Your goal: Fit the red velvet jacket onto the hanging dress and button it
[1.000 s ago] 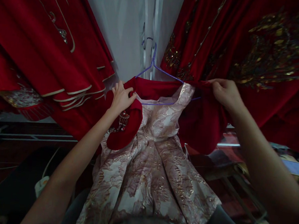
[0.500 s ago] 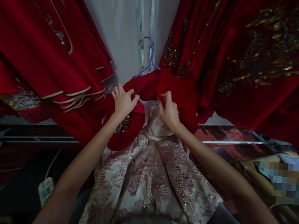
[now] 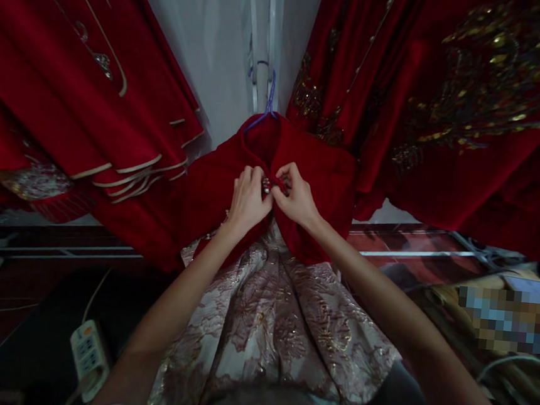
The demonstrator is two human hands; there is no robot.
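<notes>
A short red jacket (image 3: 320,169) hangs on a purple hanger (image 3: 270,95), over a pale dress with a shiny floral pattern (image 3: 264,315). Its two front edges meet at the middle, just below the collar. My left hand (image 3: 250,199) pinches the left front edge beside a small beaded ornament (image 3: 266,184). Close against it, my right hand (image 3: 295,195) has its fingers closed on the right front edge, at a red fastening. The fingertips nearly touch, and they partly hide the fastening.
Red garments with pale trim (image 3: 151,160) hang at left. On the right hangs a red garment with gold sequins (image 3: 489,77). A white power strip (image 3: 90,360) lies at lower left. Metal rack bars (image 3: 417,253) run low behind the dress.
Both hands have moved together toward the middle, drawing the jacket's front edges from apart to meeting. The jacket now covers the dress's upper part.
</notes>
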